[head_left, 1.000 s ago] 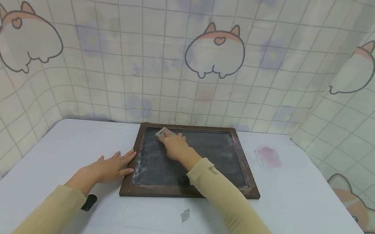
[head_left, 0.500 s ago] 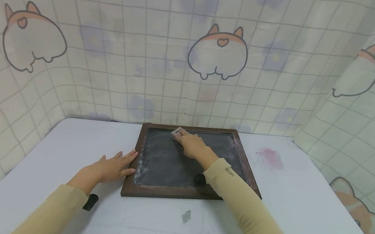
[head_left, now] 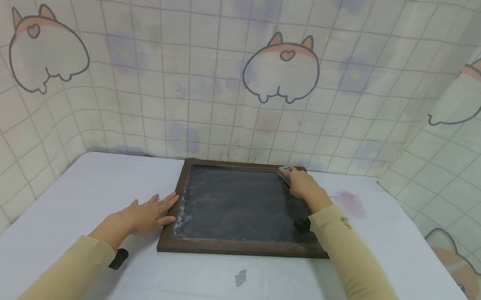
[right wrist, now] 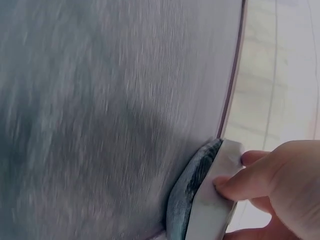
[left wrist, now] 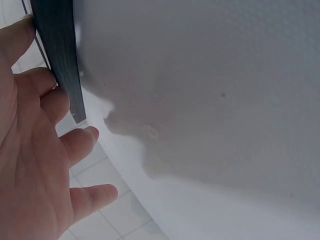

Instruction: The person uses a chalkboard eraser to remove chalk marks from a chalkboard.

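Observation:
A blackboard (head_left: 232,206) in a brown wooden frame lies on the white table, with faint chalk smears on its surface. My right hand (head_left: 307,188) grips a chalkboard eraser (head_left: 284,172) near the board's far right corner. In the right wrist view, thumb and fingers pinch the light back of the eraser (right wrist: 212,200), and its dark felt side meets the board. My left hand (head_left: 144,217) rests with spread fingers on the left edge of the frame. The left wrist view shows that hand (left wrist: 35,135) from the palm side, fingertips at the dark frame (left wrist: 57,45).
The white table (head_left: 195,288) has a pink stain (head_left: 348,204) right of the board and a grey patch (head_left: 241,277) in front of it. A checked curtain (head_left: 221,73) with cartoon animals hangs behind and at both sides.
My right hand has swept the eraser from the board's far left part along the far edge to the far right corner. The left hand keeps its place on the frame.

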### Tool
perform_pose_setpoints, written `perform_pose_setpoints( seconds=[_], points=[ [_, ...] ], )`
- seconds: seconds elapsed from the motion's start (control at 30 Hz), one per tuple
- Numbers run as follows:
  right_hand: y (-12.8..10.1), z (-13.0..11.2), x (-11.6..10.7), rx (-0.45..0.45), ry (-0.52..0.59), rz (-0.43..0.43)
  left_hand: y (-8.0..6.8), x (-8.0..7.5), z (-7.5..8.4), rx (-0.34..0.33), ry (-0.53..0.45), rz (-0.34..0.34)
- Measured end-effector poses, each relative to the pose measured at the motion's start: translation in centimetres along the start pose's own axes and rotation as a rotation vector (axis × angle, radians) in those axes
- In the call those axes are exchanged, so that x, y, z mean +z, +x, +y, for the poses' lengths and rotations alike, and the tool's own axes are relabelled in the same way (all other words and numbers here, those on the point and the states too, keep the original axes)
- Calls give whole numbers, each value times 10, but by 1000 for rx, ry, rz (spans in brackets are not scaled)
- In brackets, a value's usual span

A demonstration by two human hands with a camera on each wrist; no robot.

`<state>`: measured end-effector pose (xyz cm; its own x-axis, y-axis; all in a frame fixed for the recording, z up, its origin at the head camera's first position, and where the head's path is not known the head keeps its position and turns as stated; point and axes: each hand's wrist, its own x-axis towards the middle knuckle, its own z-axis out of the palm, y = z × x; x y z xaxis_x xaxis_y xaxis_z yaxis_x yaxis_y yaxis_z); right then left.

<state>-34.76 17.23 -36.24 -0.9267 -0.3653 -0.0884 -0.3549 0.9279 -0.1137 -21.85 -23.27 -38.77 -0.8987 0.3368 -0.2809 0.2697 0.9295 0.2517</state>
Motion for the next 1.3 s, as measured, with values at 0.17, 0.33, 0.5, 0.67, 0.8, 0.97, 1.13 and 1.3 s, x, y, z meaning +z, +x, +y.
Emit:
perform_pose_setpoints(
  seconds=[0.17, 0.33, 0.5, 0.67, 0.8, 0.97, 1.13, 1.3],
  points=[
    [-5, 8, 0, -1, 42, -27, -1, 0, 1, -5, -20, -4],
    [-15, 6, 3, -51, 99, -32, -1, -3, 2, -5, -3, -5],
    [-34, -4, 8, -182, 68, 22, -1, -2, 0, -3, 13, 0],
    [-59, -22, 13, -340, 53, 20, -1, -1, 1, -2, 0, -6],
    [-83, -39, 15, -430, 69, -12, -1, -1, 1, -2, -5, -6],
    [-107, -56, 15, -540, 81, -61, -1, -2, 0, -4, -3, -6],
    [-116, -61, 13, -596, 72, -45, -1, -2, 0, -6, -10, -4],
    [-112, -47, 14, -584, 106, -17, -2, -2, 2, -2, -25, -2]
  ],
)
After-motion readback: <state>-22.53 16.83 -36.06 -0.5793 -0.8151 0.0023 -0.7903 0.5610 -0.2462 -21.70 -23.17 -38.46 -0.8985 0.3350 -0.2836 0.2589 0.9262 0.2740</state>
